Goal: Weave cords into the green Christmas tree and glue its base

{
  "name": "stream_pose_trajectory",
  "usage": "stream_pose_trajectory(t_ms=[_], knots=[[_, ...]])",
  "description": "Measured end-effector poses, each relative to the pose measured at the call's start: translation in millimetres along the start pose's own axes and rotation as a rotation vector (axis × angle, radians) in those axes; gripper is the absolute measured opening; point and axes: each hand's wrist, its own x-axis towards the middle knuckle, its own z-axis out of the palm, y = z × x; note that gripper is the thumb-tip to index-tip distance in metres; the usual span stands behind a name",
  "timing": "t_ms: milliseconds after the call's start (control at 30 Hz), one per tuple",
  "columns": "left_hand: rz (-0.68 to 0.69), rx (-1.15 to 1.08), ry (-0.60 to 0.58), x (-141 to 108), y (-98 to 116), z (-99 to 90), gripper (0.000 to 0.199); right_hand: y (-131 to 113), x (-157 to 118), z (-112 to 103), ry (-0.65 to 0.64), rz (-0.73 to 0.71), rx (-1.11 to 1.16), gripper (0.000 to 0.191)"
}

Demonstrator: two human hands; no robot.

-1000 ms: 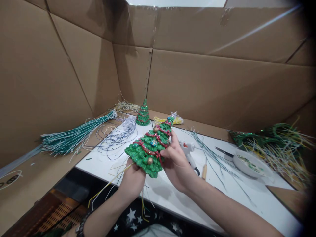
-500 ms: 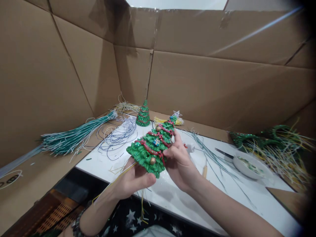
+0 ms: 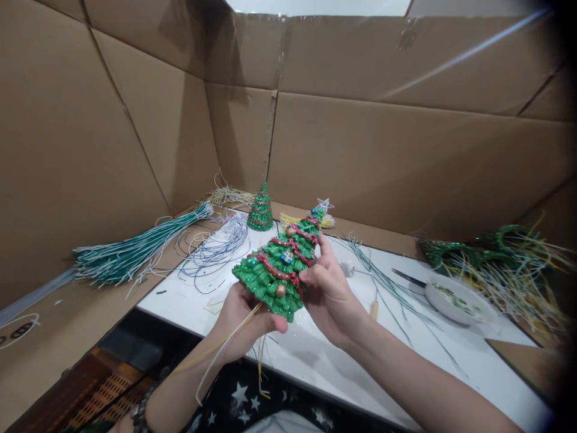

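A green glittery Christmas tree figurine (image 3: 274,267) is held tilted above the table, its star tip pointing away to the upper right. It carries red garlands, gold balls and a small blue gift. My right hand (image 3: 331,294) grips its right side, thumb on the front face. Around the base is my left hand (image 3: 243,328), thumb stretched along the lower edge and its other fingers hidden behind the tree. White and yellow wires (image 3: 225,343) come out at the base and hang over my left wrist.
A smaller green tree (image 3: 260,209) stands at the back of the white table (image 3: 315,361). Bundles of green wires (image 3: 139,243) and blue wires (image 3: 216,246) lie left. On the right are a white bowl (image 3: 455,304), a dark blade (image 3: 408,278) and tangled wires (image 3: 505,288). Cardboard walls (image 3: 406,168) enclose the back.
The tree has shifted very slightly to the right in my hands. The white and yellow wires at its base now hang more loosely across my left wrist.
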Motion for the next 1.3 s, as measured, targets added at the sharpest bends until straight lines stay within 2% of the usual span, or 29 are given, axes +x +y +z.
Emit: stream_pose_trajectory(t_ms=[133,267,400,733,967,1300], knots=[[0.006,-0.039,0.084,-1,-3,1.7,0.052,-1,0,0,0.001,-0.018,0.017,0.101],[0.010,-0.056,0.017,-1,-4,2.0,0.051,0,2,-1,0.013,-0.045,0.005,0.104],[0.032,-0.069,0.022,-1,-6,1.6,0.045,-1,4,-3,-0.011,-0.070,0.002,0.102],[0.071,-0.098,-0.056,-4,-5,4.7,0.044,-4,0,-1,-0.063,-0.131,-0.010,0.098],[0.024,-0.125,-0.031,-4,-13,1.2,0.045,-3,2,-1,-0.061,-0.154,0.001,0.101],[0.023,-0.147,0.056,-2,-7,3.3,0.049,-7,0,-3,-0.075,-0.128,0.004,0.101]])
